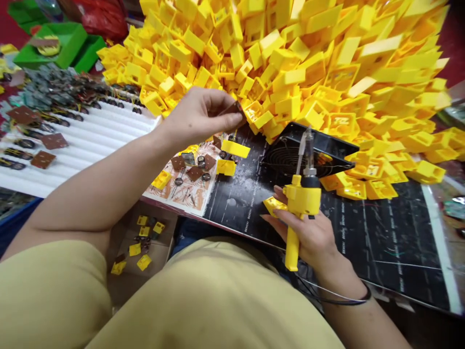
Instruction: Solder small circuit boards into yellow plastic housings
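Observation:
My left hand is raised at the edge of the yellow heap, thumb and fingers pinching a small dark brown board, mostly hidden by the fingers. My right hand is closed around a yellow soldering gun, its tip pointing up and away from me. A small yellow plastic housing also sits at the fingers of this hand. Between the hands lie a loose yellow housing, a yellow strip-shaped piece, brown boards and small round parts with wires.
A large heap of yellow housings covers the back of the table. A black fan stands just beyond the soldering gun. On the left, a ridged white sheet carries wired parts, near a green tray. An open box below holds several yellow pieces.

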Demonstrator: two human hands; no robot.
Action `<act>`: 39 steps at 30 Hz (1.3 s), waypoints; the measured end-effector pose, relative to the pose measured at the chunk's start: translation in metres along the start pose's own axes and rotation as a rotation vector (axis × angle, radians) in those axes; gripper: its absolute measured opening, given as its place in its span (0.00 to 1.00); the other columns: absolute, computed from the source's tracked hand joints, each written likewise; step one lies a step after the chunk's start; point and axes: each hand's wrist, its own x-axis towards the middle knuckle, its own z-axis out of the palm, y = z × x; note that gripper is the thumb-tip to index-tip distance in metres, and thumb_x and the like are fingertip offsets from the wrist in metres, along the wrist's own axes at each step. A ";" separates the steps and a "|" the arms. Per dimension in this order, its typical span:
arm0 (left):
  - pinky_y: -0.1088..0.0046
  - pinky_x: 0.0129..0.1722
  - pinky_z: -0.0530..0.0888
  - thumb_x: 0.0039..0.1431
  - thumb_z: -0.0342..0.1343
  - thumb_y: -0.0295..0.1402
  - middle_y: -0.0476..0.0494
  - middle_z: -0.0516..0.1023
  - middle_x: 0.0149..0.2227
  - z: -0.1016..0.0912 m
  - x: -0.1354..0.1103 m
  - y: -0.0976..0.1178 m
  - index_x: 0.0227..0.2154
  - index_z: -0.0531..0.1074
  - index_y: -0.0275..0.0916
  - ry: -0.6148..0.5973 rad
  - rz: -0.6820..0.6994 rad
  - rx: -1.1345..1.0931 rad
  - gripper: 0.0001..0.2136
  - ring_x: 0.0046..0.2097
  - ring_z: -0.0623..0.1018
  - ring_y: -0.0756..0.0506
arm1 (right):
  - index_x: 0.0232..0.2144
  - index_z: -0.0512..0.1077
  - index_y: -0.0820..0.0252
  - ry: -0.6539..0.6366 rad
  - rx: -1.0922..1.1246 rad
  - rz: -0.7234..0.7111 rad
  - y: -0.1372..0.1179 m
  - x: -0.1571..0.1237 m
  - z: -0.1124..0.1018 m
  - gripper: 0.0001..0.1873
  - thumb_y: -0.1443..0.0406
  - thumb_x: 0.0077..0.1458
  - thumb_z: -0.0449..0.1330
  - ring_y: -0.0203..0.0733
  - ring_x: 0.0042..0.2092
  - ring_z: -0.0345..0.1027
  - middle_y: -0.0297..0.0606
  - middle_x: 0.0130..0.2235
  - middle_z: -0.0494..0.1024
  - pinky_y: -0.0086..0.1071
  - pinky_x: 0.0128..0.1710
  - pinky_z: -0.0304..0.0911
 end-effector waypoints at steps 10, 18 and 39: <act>0.69 0.47 0.74 0.59 0.53 0.36 0.49 0.79 0.41 0.023 -0.058 0.005 0.41 0.75 0.42 -0.150 0.173 0.014 0.10 0.46 0.79 0.47 | 0.40 0.68 0.55 0.105 -0.202 -0.145 -0.012 0.013 -0.007 0.17 0.71 0.50 0.68 0.46 0.46 0.76 0.37 0.40 0.80 0.32 0.40 0.73; 0.59 0.60 0.64 0.59 0.49 0.28 0.44 0.80 0.49 0.021 -0.130 -0.078 0.42 0.77 0.46 -0.549 0.383 0.345 0.14 0.56 0.75 0.45 | 0.49 0.63 0.51 -0.006 -0.043 -0.078 -0.012 0.011 0.004 0.24 0.66 0.52 0.67 0.47 0.48 0.74 0.41 0.48 0.77 0.37 0.41 0.74; 0.65 0.43 0.72 0.63 0.49 0.41 0.43 0.81 0.37 0.012 -0.094 -0.061 0.39 0.77 0.39 -0.223 0.086 0.626 0.15 0.42 0.79 0.43 | 0.51 0.60 0.54 -0.218 0.244 -0.048 -0.033 0.013 0.026 0.28 0.60 0.52 0.67 0.52 0.55 0.68 0.47 0.51 0.74 0.46 0.50 0.69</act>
